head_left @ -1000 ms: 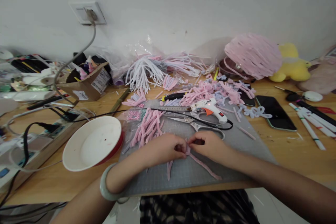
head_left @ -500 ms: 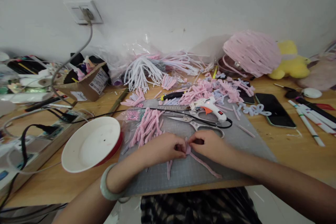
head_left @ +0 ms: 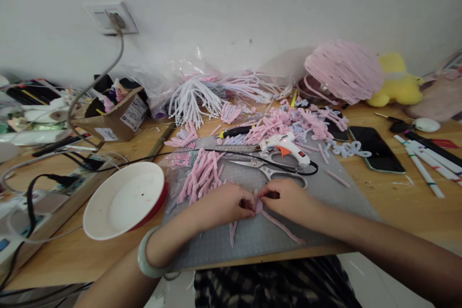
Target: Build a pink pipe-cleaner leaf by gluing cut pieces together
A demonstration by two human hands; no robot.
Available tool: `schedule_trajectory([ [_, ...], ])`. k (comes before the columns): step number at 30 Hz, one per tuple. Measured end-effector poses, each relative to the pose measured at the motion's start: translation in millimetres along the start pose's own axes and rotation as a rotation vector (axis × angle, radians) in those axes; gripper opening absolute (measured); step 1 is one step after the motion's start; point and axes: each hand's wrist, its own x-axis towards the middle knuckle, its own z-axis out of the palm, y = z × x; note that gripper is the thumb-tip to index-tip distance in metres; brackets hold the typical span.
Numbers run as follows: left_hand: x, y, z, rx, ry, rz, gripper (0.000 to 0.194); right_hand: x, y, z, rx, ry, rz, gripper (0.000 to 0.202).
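Observation:
Over the front of the grey cutting mat (head_left: 260, 238), both hands meet at a pink pipe cleaner (head_left: 283, 228). My left hand (head_left: 231, 202) is closed, pinching the bent part from the left. My right hand (head_left: 288, 199) pinches the same part from the right, with its fingertips close to the left ones. One long end trails toward the lower right across the mat. Another pink piece (head_left: 233, 235) hangs or lies below my left hand; whether it joins the held one is hidden. Several bent pink pipe cleaners (head_left: 200, 173) lie beyond my left forearm.
Behind the hands lie scissors (head_left: 267, 169), a hot glue gun (head_left: 290, 149) with its cable, and a steel ruler (head_left: 236, 147). A white bowl (head_left: 122, 202) stands left, near a power strip (head_left: 72, 185). Heaped pink pieces (head_left: 274, 127) and a phone (head_left: 377, 149) are farther back.
The camera view has shifted very slightly. Both hands keep their pinch on the pink pipe cleaner, with almost no visible movement.

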Motion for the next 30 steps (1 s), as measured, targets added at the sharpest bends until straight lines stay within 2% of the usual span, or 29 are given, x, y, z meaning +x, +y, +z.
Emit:
schedule_trajectory([
  [13,1,3,-0.2,0.049,-0.001,0.012,0.008,-1,-3,-1,-0.041,-0.007,0.01,0.02],
  [21,1,9,-1.7,0.079,0.05,-0.102,0.007,-1,0,1,-0.104,0.005,-0.042,0.016],
  [23,0,11,-3.4,0.052,0.056,-0.13,0.012,-1,1,1,-0.118,0.012,-0.056,0.016],
  [27,-2,14,-11.4,-0.11,-0.004,-0.154,0.019,-3,-3,-7,-0.082,0.054,-0.066,0.018],
  [30,-5,14,-19.2,-0.118,0.048,-0.094,0.015,-8,-5,-14,-0.124,0.121,-0.132,0.014],
])
